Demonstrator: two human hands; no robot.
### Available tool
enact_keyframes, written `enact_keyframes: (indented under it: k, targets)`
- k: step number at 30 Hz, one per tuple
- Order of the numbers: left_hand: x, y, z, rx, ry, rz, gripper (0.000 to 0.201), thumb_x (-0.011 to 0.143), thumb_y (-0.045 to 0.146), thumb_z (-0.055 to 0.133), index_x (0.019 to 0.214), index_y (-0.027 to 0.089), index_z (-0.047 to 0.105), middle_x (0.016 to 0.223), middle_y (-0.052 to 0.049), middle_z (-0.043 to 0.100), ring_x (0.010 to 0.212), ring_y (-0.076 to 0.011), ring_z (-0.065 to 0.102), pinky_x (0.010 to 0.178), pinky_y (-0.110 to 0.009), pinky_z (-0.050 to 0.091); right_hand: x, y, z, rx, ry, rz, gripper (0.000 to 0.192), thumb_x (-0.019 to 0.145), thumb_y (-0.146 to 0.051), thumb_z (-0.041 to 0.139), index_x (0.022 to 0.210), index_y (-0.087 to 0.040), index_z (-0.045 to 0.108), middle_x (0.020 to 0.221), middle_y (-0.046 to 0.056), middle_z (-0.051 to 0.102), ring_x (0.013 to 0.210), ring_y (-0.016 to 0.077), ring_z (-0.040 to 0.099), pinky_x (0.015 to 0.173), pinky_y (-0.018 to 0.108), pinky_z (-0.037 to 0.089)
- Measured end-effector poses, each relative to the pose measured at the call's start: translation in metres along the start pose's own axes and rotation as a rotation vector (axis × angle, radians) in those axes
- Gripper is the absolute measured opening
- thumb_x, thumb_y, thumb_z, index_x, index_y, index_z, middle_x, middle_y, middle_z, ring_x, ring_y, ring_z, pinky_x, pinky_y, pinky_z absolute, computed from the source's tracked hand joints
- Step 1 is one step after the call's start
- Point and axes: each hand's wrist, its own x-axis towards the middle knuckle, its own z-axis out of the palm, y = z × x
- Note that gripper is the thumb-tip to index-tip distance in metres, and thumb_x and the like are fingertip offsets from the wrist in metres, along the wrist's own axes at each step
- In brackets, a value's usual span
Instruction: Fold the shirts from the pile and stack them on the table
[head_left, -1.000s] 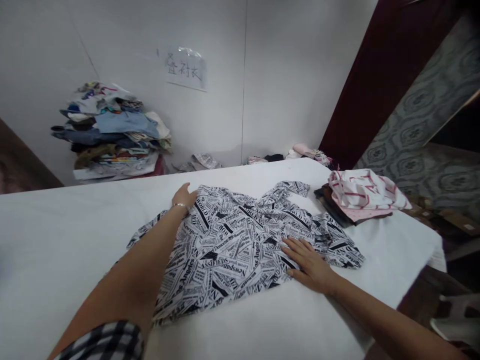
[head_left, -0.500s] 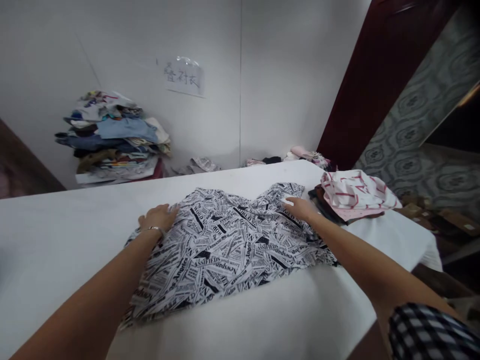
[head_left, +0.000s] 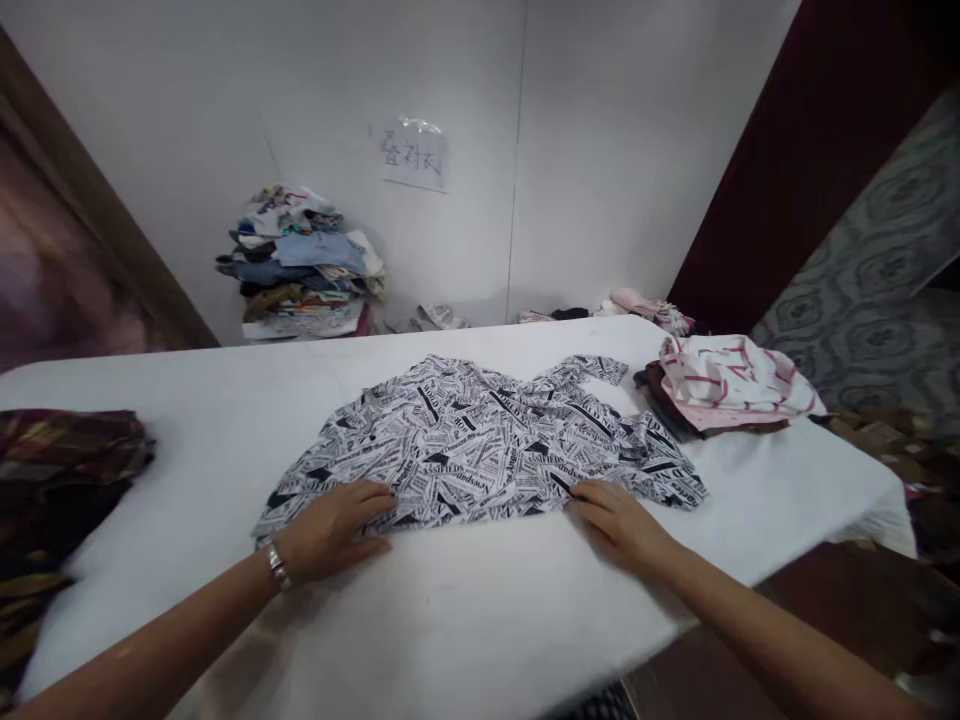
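Observation:
A white shirt with black newspaper print (head_left: 480,450) lies spread on the white table, its near edge toward me. My left hand (head_left: 337,525) rests at the near left edge, fingers stretched over the cloth and thumb apart from them. At the right part of the same edge, my right hand (head_left: 619,525) has its fingertips closed on the hem; its thumb is mostly hidden. One short sleeve sticks out at the far right, and another part of the shirt spreads toward the right side.
On the white table (head_left: 465,620), folded clothes (head_left: 739,380) are stacked at the right. Dark and plaid clothes (head_left: 67,450) lie at the left edge. Behind the table stand a tall clothes pile (head_left: 315,260) and smaller heaps (head_left: 645,308). A paper sign (head_left: 414,155) hangs on the wall.
Both hands have moved from the shirt's upper left and right parts down to its near edge. That edge now lies straighter and farther from me. The view has shifted left.

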Motion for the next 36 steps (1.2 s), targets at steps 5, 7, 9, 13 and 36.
enact_keyframes:
  k: [5, 7, 9, 13, 36]
  targets:
    - [-0.025, -0.007, 0.001, 0.109, -0.021, 0.031, 0.031, 0.085, 0.023, 0.047, 0.11, 0.022, 0.064, 0.118, -0.01, 0.064, 0.109, -0.0236, 0.058, 0.093, -0.039, 0.047, 0.009, 0.019, 0.006, -0.084, -0.047, 0.072, 0.037, 0.091, -0.015, 0.04, 0.121, -0.022, 0.061, 0.123, 0.011, 0.061, 0.112, 0.0235, 0.054, 0.094, 0.043, 0.044]
    - [-0.03, -0.01, -0.001, 0.158, -0.057, -0.063, 0.037, 0.082, 0.013, 0.043, 0.112, 0.022, 0.064, 0.119, -0.009, 0.064, 0.109, -0.0238, 0.058, 0.093, -0.04, 0.046, 0.014, 0.026, 0.005, -0.089, -0.076, 0.084, 0.04, 0.089, -0.011, 0.039, 0.121, -0.021, 0.061, 0.124, 0.011, 0.061, 0.11, 0.0238, 0.055, 0.093, 0.042, 0.045]
    - [-0.031, -0.008, -0.002, 0.193, -0.089, -0.166, 0.042, 0.081, 0.007, 0.04, 0.112, 0.022, 0.064, 0.12, -0.009, 0.063, 0.109, -0.0236, 0.058, 0.093, -0.039, 0.046, 0.018, 0.031, 0.004, -0.085, -0.107, 0.074, 0.043, 0.087, -0.008, 0.038, 0.121, -0.019, 0.062, 0.123, 0.011, 0.061, 0.109, 0.0236, 0.056, 0.093, 0.04, 0.045]
    - [-0.022, 0.003, 0.0, 0.231, -0.129, -0.3, 0.043, 0.083, 0.004, 0.035, 0.112, 0.02, 0.064, 0.119, -0.01, 0.062, 0.107, -0.0238, 0.058, 0.09, -0.038, 0.046, 0.027, 0.039, 0.006, -0.107, -0.117, 0.086, 0.042, 0.086, -0.006, 0.039, 0.119, -0.016, 0.062, 0.117, 0.011, 0.062, 0.106, 0.0224, 0.054, 0.093, 0.036, 0.043]
    - [-0.057, 0.103, -0.008, 0.28, -0.301, -0.248, 0.033, 0.079, 0.0, 0.036, 0.087, 0.018, 0.063, 0.091, -0.007, 0.067, 0.088, -0.0228, 0.058, 0.07, -0.033, 0.044, -0.034, 0.044, -0.014, 0.019, -0.045, 0.105, 0.052, 0.066, 0.002, 0.042, 0.105, -0.019, 0.07, 0.103, 0.009, 0.066, 0.098, 0.0209, 0.058, 0.088, 0.036, 0.046]
